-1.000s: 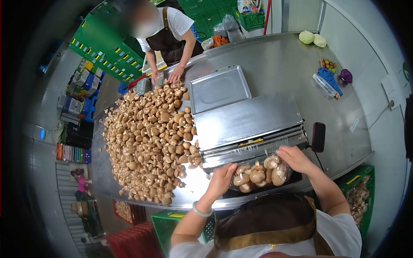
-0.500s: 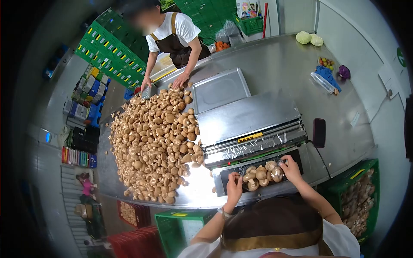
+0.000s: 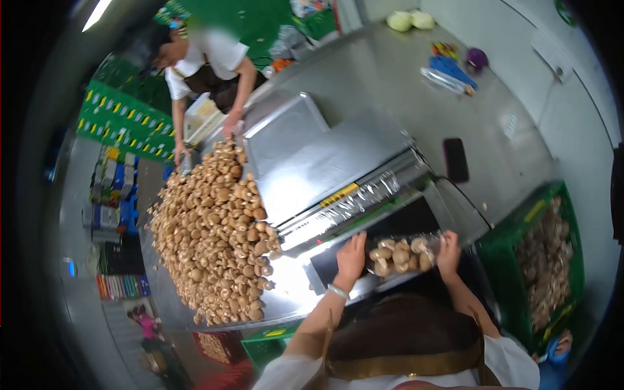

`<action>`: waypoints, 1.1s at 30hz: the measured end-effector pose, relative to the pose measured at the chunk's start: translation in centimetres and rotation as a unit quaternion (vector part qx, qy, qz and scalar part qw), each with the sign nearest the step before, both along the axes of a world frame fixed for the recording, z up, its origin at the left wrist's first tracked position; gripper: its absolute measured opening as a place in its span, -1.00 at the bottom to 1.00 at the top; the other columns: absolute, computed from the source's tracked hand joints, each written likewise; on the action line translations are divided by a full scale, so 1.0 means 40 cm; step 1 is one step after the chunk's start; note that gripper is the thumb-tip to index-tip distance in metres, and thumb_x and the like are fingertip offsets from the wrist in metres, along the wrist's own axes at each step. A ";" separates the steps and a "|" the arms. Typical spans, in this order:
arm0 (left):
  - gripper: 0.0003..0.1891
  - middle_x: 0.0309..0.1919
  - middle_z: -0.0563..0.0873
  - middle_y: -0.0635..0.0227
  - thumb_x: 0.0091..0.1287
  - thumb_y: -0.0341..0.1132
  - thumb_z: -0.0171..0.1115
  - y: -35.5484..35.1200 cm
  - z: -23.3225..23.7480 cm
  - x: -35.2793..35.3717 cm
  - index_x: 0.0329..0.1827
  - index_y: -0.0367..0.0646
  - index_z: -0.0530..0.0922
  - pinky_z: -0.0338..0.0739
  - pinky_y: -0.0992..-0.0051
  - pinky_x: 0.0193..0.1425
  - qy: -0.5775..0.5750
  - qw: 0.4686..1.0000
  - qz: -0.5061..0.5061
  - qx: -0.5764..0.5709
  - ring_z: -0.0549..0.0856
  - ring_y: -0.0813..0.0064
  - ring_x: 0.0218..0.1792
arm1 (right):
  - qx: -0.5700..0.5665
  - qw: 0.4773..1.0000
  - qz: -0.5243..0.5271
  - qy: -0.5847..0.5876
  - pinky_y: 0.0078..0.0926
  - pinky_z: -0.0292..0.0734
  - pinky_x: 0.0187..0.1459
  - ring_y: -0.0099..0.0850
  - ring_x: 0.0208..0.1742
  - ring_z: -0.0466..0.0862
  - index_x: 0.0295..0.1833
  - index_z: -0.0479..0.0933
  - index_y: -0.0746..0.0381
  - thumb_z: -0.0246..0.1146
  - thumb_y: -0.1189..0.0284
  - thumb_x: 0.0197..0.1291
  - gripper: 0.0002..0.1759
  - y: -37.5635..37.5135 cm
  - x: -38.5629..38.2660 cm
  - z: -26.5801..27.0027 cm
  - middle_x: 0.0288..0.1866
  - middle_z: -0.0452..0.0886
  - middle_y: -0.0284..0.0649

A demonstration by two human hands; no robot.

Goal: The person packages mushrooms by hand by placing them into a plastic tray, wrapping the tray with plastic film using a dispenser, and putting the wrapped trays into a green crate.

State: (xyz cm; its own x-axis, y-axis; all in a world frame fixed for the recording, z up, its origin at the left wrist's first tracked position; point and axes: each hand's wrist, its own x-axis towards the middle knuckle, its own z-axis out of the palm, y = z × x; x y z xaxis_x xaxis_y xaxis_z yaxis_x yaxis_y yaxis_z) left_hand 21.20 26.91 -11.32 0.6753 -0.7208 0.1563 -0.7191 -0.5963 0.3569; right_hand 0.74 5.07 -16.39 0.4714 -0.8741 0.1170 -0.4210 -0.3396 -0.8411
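Note:
My left hand (image 3: 351, 261) and my right hand (image 3: 448, 256) grip the two ends of a tray of shiitake mushrooms (image 3: 403, 255) in clear film. Fingers are closed at both ends, and the brown caps face up between them. The package is over the front edge of the black plate (image 3: 406, 224) of the film wrapping machine (image 3: 325, 169). Crinkled clear film (image 3: 357, 203) lies along the machine's bar. To the left, a big heap of loose shiitake mushrooms (image 3: 208, 240) covers the steel table (image 3: 364, 81).
Across the table a co-worker (image 3: 214, 71) reaches both hands to the heap's far edge. A green crate of packed mushrooms (image 3: 546, 260) stands at my right. A phone (image 3: 455, 160), cabbages (image 3: 409, 21) and a purple cabbage (image 3: 476, 58) lie on the table. A cable (image 3: 465, 198) trails from the machine.
My view has swung right, so the scene sits further left. Both hands have drawn the mushroom tray off the middle of the black plate, towards me and the right.

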 end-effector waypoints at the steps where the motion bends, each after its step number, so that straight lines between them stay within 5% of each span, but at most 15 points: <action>1: -0.63 -0.23 0.72 0.13 0.30 -0.36 0.25 -0.030 -0.002 0.008 0.18 -0.06 0.53 0.61 0.18 -0.26 0.006 0.999 -0.028 -0.031 0.74 0.07 -0.26 | 0.092 0.996 0.002 -0.015 -0.28 0.57 -0.16 -0.24 -0.22 0.72 0.12 0.42 0.19 0.12 0.48 0.45 -0.81 0.030 -0.002 0.001 -0.28 0.65 -0.05; 3: -0.65 -0.30 0.69 0.16 0.31 -0.36 0.27 -0.092 0.036 -0.005 0.16 -0.09 0.53 0.60 0.21 -0.30 0.048 0.990 -0.059 -0.117 0.74 0.14 -0.30 | 0.175 0.973 0.089 -0.121 -0.37 0.54 0.05 -0.27 0.04 0.66 0.22 0.42 0.22 0.05 0.52 0.47 -0.74 0.073 -0.033 -0.139 0.05 0.62 -0.10; 5: -0.61 -0.32 0.67 0.21 0.35 -0.39 0.29 -0.105 0.057 -0.034 0.22 -0.09 0.46 0.60 0.33 -0.25 0.252 0.963 0.049 -0.083 0.72 0.29 -0.33 | 0.690 0.648 -0.003 -0.323 -0.44 0.62 0.11 -0.45 0.07 0.61 0.33 0.37 0.32 -0.03 0.45 0.51 -0.63 0.109 -0.056 -0.013 0.08 0.56 -0.20; 7: -0.57 -0.23 0.67 0.33 0.34 -0.45 0.27 -0.128 0.089 -0.083 0.26 -0.10 0.39 0.60 0.42 -0.20 0.511 0.798 -0.053 -0.315 0.69 0.45 -0.26 | 0.745 0.578 0.105 -0.314 -0.44 0.60 0.07 -0.46 0.04 0.61 0.30 0.40 0.32 0.04 0.39 0.46 -0.61 0.129 -0.078 0.067 0.06 0.57 -0.20; 8: -0.58 -0.25 0.59 0.45 0.38 -0.46 0.23 -0.135 0.148 -0.137 0.26 -0.12 0.35 0.58 0.51 -0.17 0.706 0.604 0.045 -0.368 0.63 0.57 -0.21 | 0.741 0.576 0.185 -0.293 -0.45 0.60 0.06 -0.47 0.03 0.61 0.28 0.41 0.32 0.08 0.36 0.43 -0.60 0.147 -0.094 0.102 0.05 0.57 -0.20; 10: -0.74 -0.36 0.45 0.52 0.44 -0.42 0.15 -0.134 0.256 -0.176 0.13 -0.13 0.36 0.57 0.58 -0.20 0.802 0.485 0.079 -0.339 0.56 0.64 -0.30 | 0.682 0.595 0.346 -0.248 -0.45 0.58 0.02 -0.48 0.00 0.61 0.24 0.43 0.32 0.16 0.30 0.37 -0.57 0.171 -0.127 0.176 0.03 0.57 -0.20; 12: -0.76 -0.36 0.43 0.53 0.43 -0.43 0.17 -0.094 0.278 -0.208 0.07 -0.12 0.34 0.56 0.59 -0.21 0.806 0.508 0.046 -0.300 0.54 0.65 -0.32 | 0.614 0.600 0.466 -0.212 -0.45 0.57 -0.01 -0.49 -0.03 0.61 0.21 0.45 0.32 0.23 0.25 0.32 -0.54 0.185 -0.162 0.261 0.01 0.57 -0.20; 13: -0.76 -0.36 0.44 0.53 0.42 -0.44 0.19 -0.093 0.310 -0.239 0.04 -0.11 0.34 0.55 0.59 -0.22 0.742 0.608 0.001 -0.281 0.54 0.65 -0.32 | 0.580 0.605 0.510 -0.193 -0.45 0.57 -0.03 -0.50 -0.04 0.61 0.19 0.47 0.32 0.27 0.22 0.29 -0.51 0.183 -0.172 0.299 0.00 0.57 -0.20; 15: -0.75 -0.28 0.52 0.44 0.43 -0.43 0.20 -0.114 0.358 -0.265 0.10 -0.11 0.40 0.56 0.58 -0.19 0.814 0.467 -0.084 -0.335 0.57 0.62 -0.29 | 0.511 0.636 0.560 -0.145 -0.45 0.55 -0.07 -0.51 -0.07 0.61 0.15 0.49 0.31 0.34 0.16 0.24 -0.47 0.165 -0.170 0.349 -0.03 0.58 -0.20; 17: -0.77 -0.26 0.54 0.42 0.43 -0.44 0.20 -0.147 0.384 -0.307 0.09 -0.12 0.41 0.57 0.57 -0.18 0.849 0.420 -0.127 -0.295 0.59 0.60 -0.28 | 0.432 0.705 0.559 -0.059 -0.45 0.54 -0.10 -0.52 -0.10 0.60 0.12 0.51 0.31 0.42 0.10 0.18 -0.42 0.109 -0.144 0.393 -0.05 0.58 -0.20; 22: -0.79 -0.19 0.58 0.36 0.44 -0.44 0.20 -0.244 0.408 -0.403 0.08 -0.15 0.45 0.58 0.55 -0.14 0.880 0.417 -0.180 -0.136 0.62 0.57 -0.24 | 0.184 0.901 0.368 0.140 -0.36 0.57 -0.16 -0.26 -0.21 0.72 0.21 0.54 0.17 0.22 0.11 0.37 -0.55 -0.161 -0.228 0.656 -0.29 0.71 -0.17; 25: -0.81 -0.16 0.61 0.32 0.45 -0.45 0.19 -0.319 0.408 -0.437 0.07 -0.17 0.47 0.58 0.54 -0.11 0.859 0.474 -0.174 -0.076 0.64 0.55 -0.22 | 0.074 0.917 0.388 -0.053 -0.21 0.59 -0.16 -0.13 -0.10 0.72 0.28 0.45 0.17 0.32 0.04 0.28 -0.41 -0.131 -0.330 0.836 -0.09 0.70 -0.10; 28: -0.82 -0.12 0.64 0.28 0.45 -0.45 0.19 -0.403 0.336 -0.455 0.06 -0.19 0.49 0.59 0.53 -0.09 0.781 0.599 -0.177 -0.005 0.66 0.52 -0.20 | 0.153 0.903 0.401 0.024 -0.12 0.53 -0.06 -0.02 -0.07 0.69 0.28 0.40 0.14 0.34 0.00 0.21 -0.34 -0.156 -0.350 0.809 0.05 0.65 -0.02; 30: -0.83 -0.10 0.65 0.26 0.45 -0.45 0.19 -0.427 0.200 -0.447 0.06 -0.20 0.50 0.59 0.52 -0.07 0.669 0.711 -0.207 0.061 0.68 0.51 -0.18 | 0.188 0.925 0.319 -0.083 -0.29 0.55 0.03 -0.23 0.02 0.69 0.29 0.43 0.15 0.32 0.09 0.29 -0.43 -0.274 -0.411 0.714 0.02 0.68 -0.10; 33: -0.92 -0.11 0.69 0.25 0.47 -0.51 0.15 -0.599 0.388 -0.565 -0.04 -0.24 0.54 0.55 0.54 -0.03 0.767 0.630 -0.124 -0.021 0.66 0.52 -0.19 | 0.119 0.978 -0.050 -0.164 -0.43 0.52 0.16 -0.43 0.14 0.61 0.35 0.45 0.23 0.20 0.21 0.44 -0.52 -0.505 -0.681 0.559 0.14 0.64 -0.22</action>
State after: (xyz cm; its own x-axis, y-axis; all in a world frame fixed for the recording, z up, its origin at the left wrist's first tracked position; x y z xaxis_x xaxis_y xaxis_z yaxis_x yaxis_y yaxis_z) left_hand -1.40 2.95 4.19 -0.0765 -0.8507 -0.5200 0.4208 -0.5004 0.7567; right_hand -26.50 -15.14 5.97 0.3541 -0.9346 0.0353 -0.1367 -0.0890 -0.9866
